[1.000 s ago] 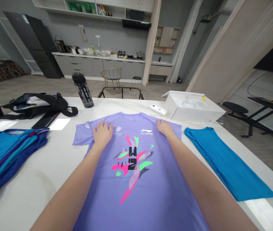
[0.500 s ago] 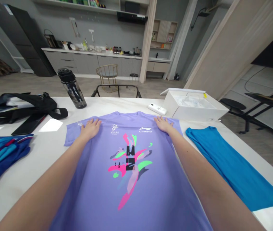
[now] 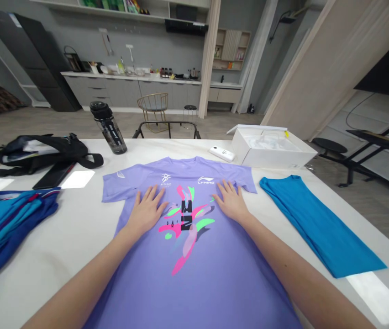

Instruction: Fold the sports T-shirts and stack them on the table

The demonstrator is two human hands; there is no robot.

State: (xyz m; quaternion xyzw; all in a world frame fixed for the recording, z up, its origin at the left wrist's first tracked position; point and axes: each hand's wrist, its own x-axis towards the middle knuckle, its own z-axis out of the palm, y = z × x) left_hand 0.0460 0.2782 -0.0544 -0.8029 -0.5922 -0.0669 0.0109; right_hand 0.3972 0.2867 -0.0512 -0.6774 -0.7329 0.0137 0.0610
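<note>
A purple T-shirt (image 3: 153,278) with a colourful print lies spread on the white table (image 3: 54,242), its collar at the far side and both sleeves out. My left hand (image 3: 148,209) rests flat on the chest, left of the print, fingers spread. On the other side of the print my right hand (image 3: 231,201) lies palm down just below the white logo, its fingers apart too. Neither hand grips the cloth. The shirt's bottom hem is out of view.
Folded blue cloth (image 3: 321,224) lies at right, with an open white box (image 3: 273,153) and a white device (image 3: 222,153) behind. At left are stacked blue clothes (image 3: 6,228), a black bag (image 3: 40,153), a phone (image 3: 52,176) and a dark bottle (image 3: 110,130).
Both my hands have moved from the shoulders down onto the chest and inward. The shirt's sleeves now show more fully and lie flatter.
</note>
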